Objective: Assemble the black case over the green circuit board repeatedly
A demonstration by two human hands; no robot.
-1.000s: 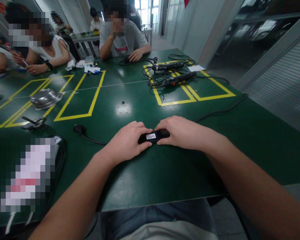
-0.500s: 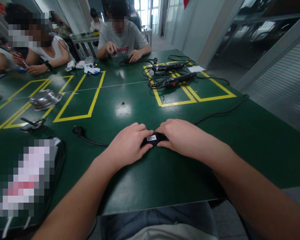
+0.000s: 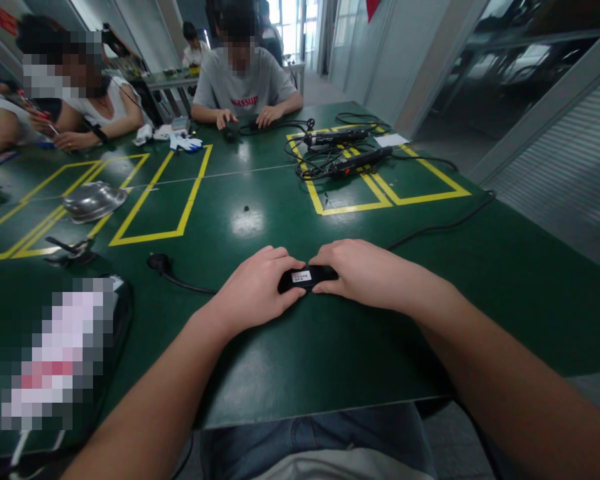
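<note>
Both hands grip one small black device (image 3: 303, 276) with a white printed label, low over the green table (image 3: 260, 380). My left hand (image 3: 260, 287) has its thumb and fingers closed round the left end. At the right end, my right hand (image 3: 357, 273) pinches it the same way. A black cable runs left from under my left hand to a black plug (image 3: 159, 264) on the table. Another black cable (image 3: 440, 227) leads from behind my right hand toward the right table edge.
Black handheld tools (image 3: 363, 161) with tangled cables lie at the back right. At left are a metal bowl (image 3: 94, 201), a small dark metal object (image 3: 71, 251) and a pixelated case (image 3: 65, 347). Across the table people sit, one touching a black device.
My hands and the black device have hardly moved. Across the table, a person's raised hand has come down to the tabletop. The view has shifted very slightly.
</note>
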